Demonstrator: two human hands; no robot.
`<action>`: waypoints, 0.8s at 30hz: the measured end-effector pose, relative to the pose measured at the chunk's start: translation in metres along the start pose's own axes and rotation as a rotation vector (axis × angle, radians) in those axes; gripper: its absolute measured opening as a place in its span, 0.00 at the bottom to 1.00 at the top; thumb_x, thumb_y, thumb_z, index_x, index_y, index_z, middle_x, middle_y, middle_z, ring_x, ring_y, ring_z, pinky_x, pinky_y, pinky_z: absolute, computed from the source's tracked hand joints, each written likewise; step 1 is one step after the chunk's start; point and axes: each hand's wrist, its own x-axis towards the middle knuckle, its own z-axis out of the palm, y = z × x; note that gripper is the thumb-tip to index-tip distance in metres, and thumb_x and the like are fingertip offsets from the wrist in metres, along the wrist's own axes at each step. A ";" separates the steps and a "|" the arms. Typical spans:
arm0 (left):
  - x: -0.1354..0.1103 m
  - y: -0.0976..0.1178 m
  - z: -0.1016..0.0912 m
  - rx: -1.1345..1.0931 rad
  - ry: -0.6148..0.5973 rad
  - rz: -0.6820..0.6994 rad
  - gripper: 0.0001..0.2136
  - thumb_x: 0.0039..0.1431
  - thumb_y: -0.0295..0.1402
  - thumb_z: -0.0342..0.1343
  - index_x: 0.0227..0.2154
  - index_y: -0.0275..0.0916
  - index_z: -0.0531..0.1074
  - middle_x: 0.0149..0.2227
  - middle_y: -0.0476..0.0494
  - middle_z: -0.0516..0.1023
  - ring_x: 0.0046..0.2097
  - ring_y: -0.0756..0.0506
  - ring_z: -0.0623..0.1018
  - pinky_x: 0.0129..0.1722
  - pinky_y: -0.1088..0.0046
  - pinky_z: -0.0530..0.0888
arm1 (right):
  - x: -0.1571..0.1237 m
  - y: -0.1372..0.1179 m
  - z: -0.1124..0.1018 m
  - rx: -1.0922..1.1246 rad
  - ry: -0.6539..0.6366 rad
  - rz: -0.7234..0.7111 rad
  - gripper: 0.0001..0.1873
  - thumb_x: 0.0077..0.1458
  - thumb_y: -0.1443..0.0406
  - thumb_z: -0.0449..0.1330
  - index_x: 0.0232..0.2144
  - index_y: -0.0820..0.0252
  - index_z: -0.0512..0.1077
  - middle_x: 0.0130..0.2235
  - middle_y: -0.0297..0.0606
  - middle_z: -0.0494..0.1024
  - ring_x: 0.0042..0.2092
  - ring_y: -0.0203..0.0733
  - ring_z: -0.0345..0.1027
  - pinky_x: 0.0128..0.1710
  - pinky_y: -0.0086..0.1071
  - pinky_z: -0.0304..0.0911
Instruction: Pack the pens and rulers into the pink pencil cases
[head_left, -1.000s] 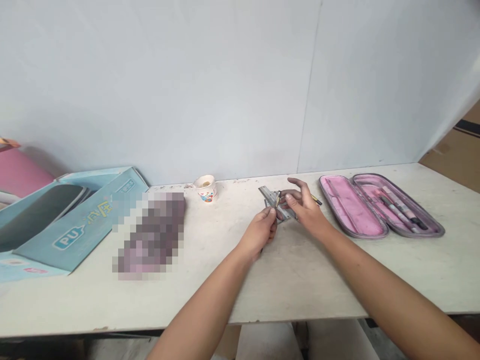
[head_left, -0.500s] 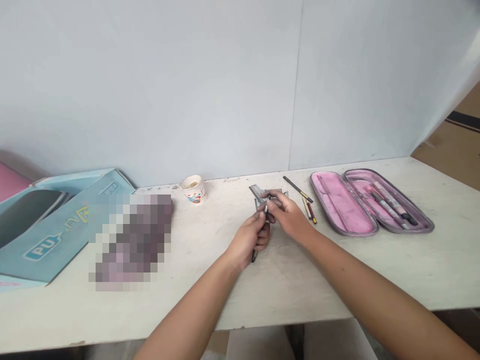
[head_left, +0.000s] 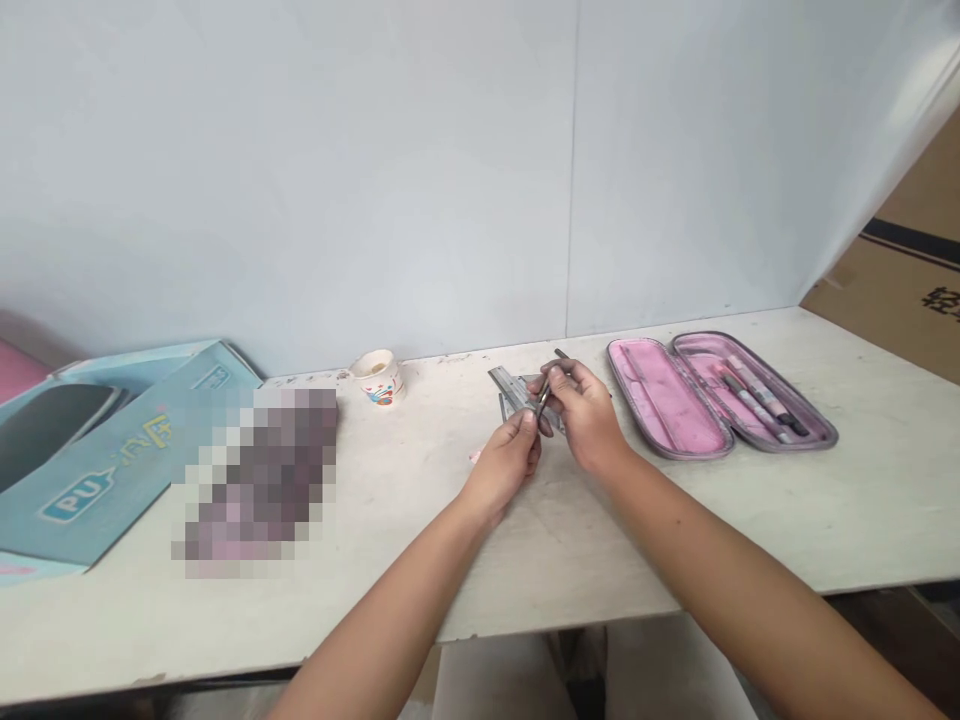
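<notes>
Working along a pale tabletop (head_left: 675, 530) from the left, you have a pale blue box (head_left: 112, 480) printed "PU", then a blurred, pixelated object (head_left: 255, 480) you can't make out, and a small paper cup (head_left: 379, 378) near the back wall. Your left hand (head_left: 504, 465) is closed, grasping the lower side of a small metal measuring tool (head_left: 514, 390), which you hold just above the table near its back edge. Your right hand (head_left: 585, 415) is also closed on the tool, from the other side. A slim dark pen (head_left: 543, 400) sits between your hands, though you can't tell which one grips it. Just right of your right hand lies an open, pink-lined pencil case (head_left: 664, 400), with pens (head_left: 754, 395) in its far half, and beyond it stands a cardboard box (head_left: 915, 290).
</notes>
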 end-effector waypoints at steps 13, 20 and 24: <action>0.011 0.020 0.015 0.225 -0.062 0.006 0.14 0.60 0.43 0.44 0.26 0.38 0.60 0.18 0.56 0.51 0.19 0.56 0.51 0.18 0.81 0.49 | 0.014 -0.011 -0.016 0.193 0.262 -0.100 0.15 0.45 0.55 0.62 0.28 0.59 0.65 0.26 0.30 0.71 0.31 0.35 0.70 0.32 0.30 0.66; 0.012 0.009 0.012 -0.020 -0.097 0.054 0.11 0.60 0.40 0.46 0.28 0.37 0.60 0.19 0.56 0.52 0.19 0.57 0.52 0.19 0.82 0.51 | 0.009 -0.012 -0.014 -0.077 -0.055 -0.037 0.14 0.49 0.54 0.59 0.29 0.58 0.66 0.25 0.31 0.73 0.27 0.34 0.67 0.23 0.27 0.60; 0.008 0.006 0.012 -0.152 -0.079 0.073 0.09 0.60 0.39 0.47 0.39 0.40 0.60 0.19 0.58 0.51 0.19 0.57 0.49 0.19 0.83 0.47 | 0.007 -0.012 -0.012 -0.305 -0.175 -0.081 0.14 0.52 0.53 0.55 0.28 0.59 0.67 0.28 0.34 0.74 0.29 0.34 0.67 0.26 0.28 0.61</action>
